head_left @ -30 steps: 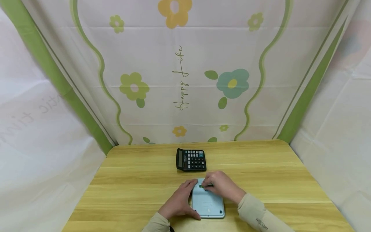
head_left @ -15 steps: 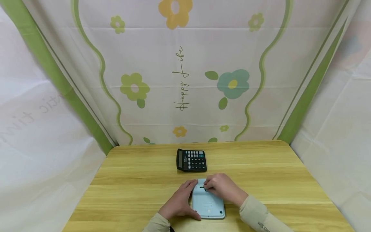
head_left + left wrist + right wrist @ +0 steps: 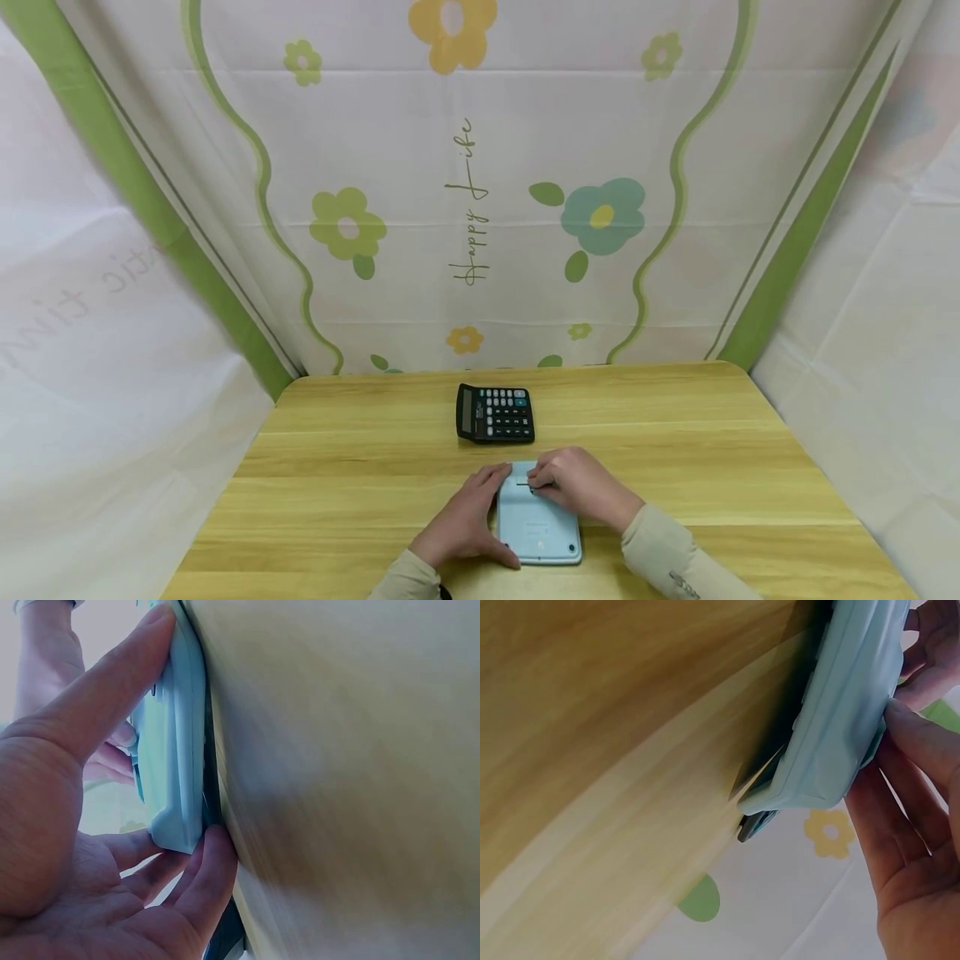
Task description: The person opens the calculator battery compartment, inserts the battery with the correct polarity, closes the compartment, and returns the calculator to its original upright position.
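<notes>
A light blue calculator [image 3: 537,527] lies face down on the table, its back up. My left hand [image 3: 469,515] holds its left side, thumb at the near corner and fingers at the far one; the left wrist view shows the thumb [image 3: 112,686] along its edge. Near the far end of the back is a battery opening, now a thin dark line. Over it my right hand [image 3: 573,485] pinches a small light blue battery cover [image 3: 874,746], mostly hidden by the fingers. In the right wrist view, the thumb [image 3: 919,739] rests on the back.
A black calculator [image 3: 497,414] with white and blue keys lies beyond the hands on the wooden table [image 3: 337,483]. A white curtain [image 3: 420,167] with printed flowers hangs behind the table, and pale cloth stands on both sides.
The green strip that showed in the battery opening has narrowed to a thin dark line. My right hand has shifted slightly right and nearer. The left hand stays in place.
</notes>
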Motion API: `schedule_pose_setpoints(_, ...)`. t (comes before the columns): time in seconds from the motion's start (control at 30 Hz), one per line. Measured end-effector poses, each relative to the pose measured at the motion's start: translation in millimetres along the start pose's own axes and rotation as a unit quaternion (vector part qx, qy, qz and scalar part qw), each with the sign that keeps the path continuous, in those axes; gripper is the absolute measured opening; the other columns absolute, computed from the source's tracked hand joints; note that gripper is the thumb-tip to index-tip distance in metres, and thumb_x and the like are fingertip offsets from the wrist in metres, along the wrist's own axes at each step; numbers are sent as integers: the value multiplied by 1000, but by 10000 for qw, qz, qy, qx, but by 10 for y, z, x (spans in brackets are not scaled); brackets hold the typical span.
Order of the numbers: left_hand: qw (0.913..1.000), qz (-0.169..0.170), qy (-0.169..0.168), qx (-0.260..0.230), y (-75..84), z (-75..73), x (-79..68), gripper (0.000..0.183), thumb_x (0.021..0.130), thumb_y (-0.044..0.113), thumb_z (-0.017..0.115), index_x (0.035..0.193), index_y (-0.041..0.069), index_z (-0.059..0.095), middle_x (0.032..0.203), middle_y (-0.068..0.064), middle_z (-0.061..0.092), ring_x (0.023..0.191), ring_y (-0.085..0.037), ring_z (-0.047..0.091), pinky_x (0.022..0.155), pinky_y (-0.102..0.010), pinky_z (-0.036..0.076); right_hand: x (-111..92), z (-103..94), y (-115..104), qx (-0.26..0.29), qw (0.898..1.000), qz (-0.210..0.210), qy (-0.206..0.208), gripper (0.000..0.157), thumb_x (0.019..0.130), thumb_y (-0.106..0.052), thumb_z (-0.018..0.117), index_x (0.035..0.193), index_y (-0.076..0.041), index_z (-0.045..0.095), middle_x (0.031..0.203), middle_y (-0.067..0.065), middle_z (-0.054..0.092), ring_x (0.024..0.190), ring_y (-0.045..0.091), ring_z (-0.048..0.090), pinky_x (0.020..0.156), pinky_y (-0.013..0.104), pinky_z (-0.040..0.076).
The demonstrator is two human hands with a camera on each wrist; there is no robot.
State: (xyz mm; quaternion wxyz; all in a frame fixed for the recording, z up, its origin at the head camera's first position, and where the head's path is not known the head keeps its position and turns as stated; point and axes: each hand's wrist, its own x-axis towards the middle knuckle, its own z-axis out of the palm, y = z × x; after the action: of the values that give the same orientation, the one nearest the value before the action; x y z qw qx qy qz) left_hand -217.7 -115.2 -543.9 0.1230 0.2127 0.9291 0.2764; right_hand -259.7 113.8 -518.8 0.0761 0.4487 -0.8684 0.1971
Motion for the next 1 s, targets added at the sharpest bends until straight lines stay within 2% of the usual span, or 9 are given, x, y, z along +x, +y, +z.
schedule_pose_setpoints(0.57,9999,53,73,108,-25,25,12,128,50,74,78,153,21,24,152,5,31,136,-19,35,108,-42,39,-16,31,26,-105,9999,-9,-107,14,79,-15,78,94,-16,77,94,-2,73,85,7,68,75,20,56)
schedule_pose_setpoints(0.83,9999,40,46,96,-10,10,5,127,50,72,79,153,21,24,152,5,30,136,-19,34,109,-41,38,-24,26,30,-378,9986,-305,-225,15,79,-15,78,94,-17,77,92,-3,71,85,7,65,74,18,55)
schedule_pose_setpoints(1.0,10000,42,35,79,4,2,8,128,50,71,80,153,19,25,152,4,31,136,-19,35,109,-41,38,-34,11,27,-429,9981,-294,-331,16,81,-16,77,97,-18,77,94,-3,72,87,7,65,75,19,55)
